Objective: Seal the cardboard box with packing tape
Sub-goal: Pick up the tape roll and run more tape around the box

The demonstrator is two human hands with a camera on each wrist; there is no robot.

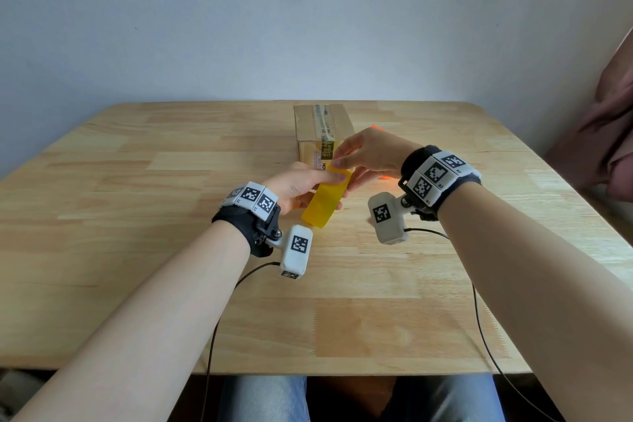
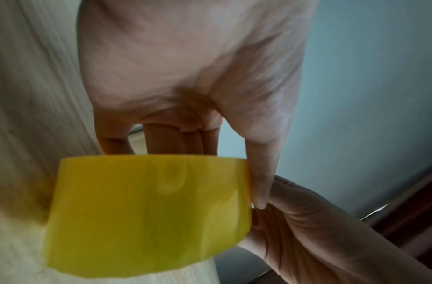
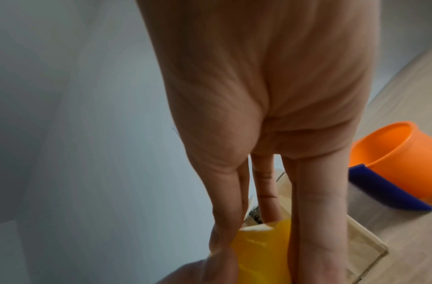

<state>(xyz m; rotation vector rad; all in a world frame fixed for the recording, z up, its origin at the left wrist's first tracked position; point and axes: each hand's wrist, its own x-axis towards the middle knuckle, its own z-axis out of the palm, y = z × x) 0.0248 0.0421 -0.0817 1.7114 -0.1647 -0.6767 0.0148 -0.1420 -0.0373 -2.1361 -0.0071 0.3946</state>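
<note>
A small cardboard box [image 1: 323, 128] stands at the table's far middle, closed, with an old printed strip along its top seam. Just in front of it, above the table, my left hand [image 1: 305, 183] grips a roll of yellow packing tape [image 1: 325, 199], thumb on the outside of the roll. My right hand [image 1: 366, 154] reaches in from the right and pinches the top edge of the roll between thumb and forefinger. The left wrist view shows the yellow roll [image 2: 149, 211] under my left fingers. In the right wrist view, the tape [image 3: 261, 253] sits between my right fingers, with the box [image 3: 360, 247] behind.
An orange plastic object [image 3: 390, 153] with a dark blue part [image 3: 385, 188] lies on the wooden table [image 1: 137, 181] right of the box, mostly hidden behind my right hand in the head view. A wall stands behind the table. Pinkish fabric [image 1: 609, 134] hangs at the right edge.
</note>
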